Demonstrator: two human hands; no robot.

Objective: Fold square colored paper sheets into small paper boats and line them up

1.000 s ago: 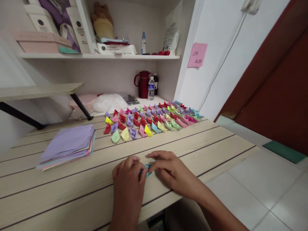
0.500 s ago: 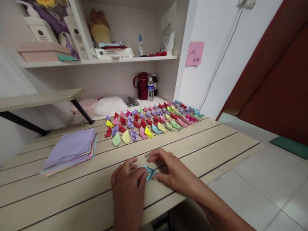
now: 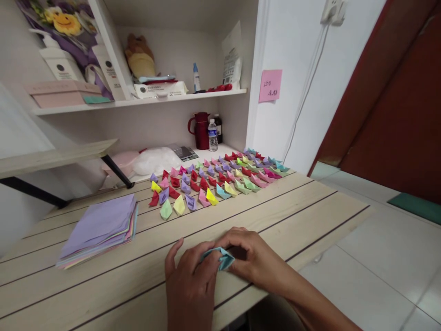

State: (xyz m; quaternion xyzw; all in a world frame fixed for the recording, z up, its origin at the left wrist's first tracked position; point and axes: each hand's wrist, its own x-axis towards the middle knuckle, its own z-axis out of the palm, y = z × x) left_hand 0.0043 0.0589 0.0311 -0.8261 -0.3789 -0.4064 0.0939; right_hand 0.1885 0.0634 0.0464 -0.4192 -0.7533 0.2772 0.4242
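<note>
Between my hands, low over the near part of the wooden table [image 3: 138,280], is a light-blue folded paper boat [image 3: 225,259]. My left hand [image 3: 193,271] pinches its left side with thumb and forefinger, and the little finger sticks up. My right hand [image 3: 253,257] closes on the boat's right end with thumb and fingers. Parts of the boat are hidden behind the fingers. Beyond my hands stand rows of small paper boats [image 3: 190,202] in purple, red, pink, yellow, green and blue.
A stack of coloured paper squares [image 3: 99,225] lies on the left, purple on top. Behind the boats stand a dark red jug [image 3: 201,131] and a water bottle [image 3: 212,137]. A small raised shelf [image 3: 58,158] is at the left. The table's right edge borders the tiled floor [image 3: 365,266].
My right hand has moved in and now grips the boat's right end. The boat sits more open between both hands. The camera view has tilted up slightly.
</note>
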